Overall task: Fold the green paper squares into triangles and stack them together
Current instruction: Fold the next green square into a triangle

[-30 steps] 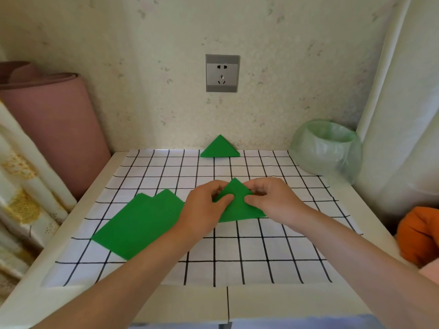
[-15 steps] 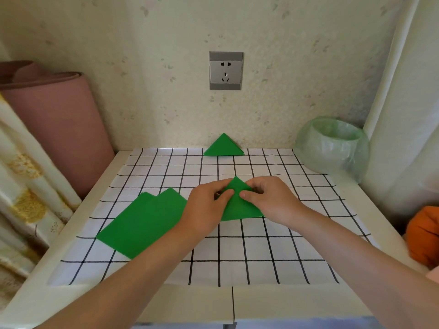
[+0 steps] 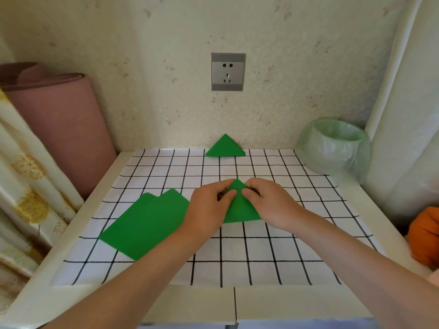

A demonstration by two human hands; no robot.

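Ann: Thumbs have closed in twd the tip vs 1 s back; they sat further apart on the sheet then. Stack + back triangle haven't budged, cam drifted a bit.

QA: Where's the task paper rn?

Ann: Half-done triangle (image 3: 240, 208) lies on the worktop (image 3: 285, 302), mid-grid, between the hands. Unfolded green squares (image 3: 147, 222) are just left of it, fanned, w/ the right corner hidden behind the left forearm. One finished triangle (image 3: 225, 148) sits at the far edge by the wall, well apart.

QA: Hands?

Ann: Left hand (image 3: 209, 207) has its fingers curled, thumb pressed on the top face nr the tip and fingers over the left edge, so it reads as a pinch on the half-done triangle. Right hand (image 3: 270, 203) is the same, mirrored: thumb on top, curled fingers at the right edge. Neither is spread flat. Nothing else held.

QA: Step, and how to do it right?

Ann: My read: matching the corners at the tip before creasing. Keep both layers' points exactly together and pin the tip w/ one thumb. Sweep the other down to the long bottom edge and along it so the crease sets sharp w/o the layers sliding. Thin paper, prob shifts if pressure's uneven. Then it'd go on the finished triangle, edges flush.
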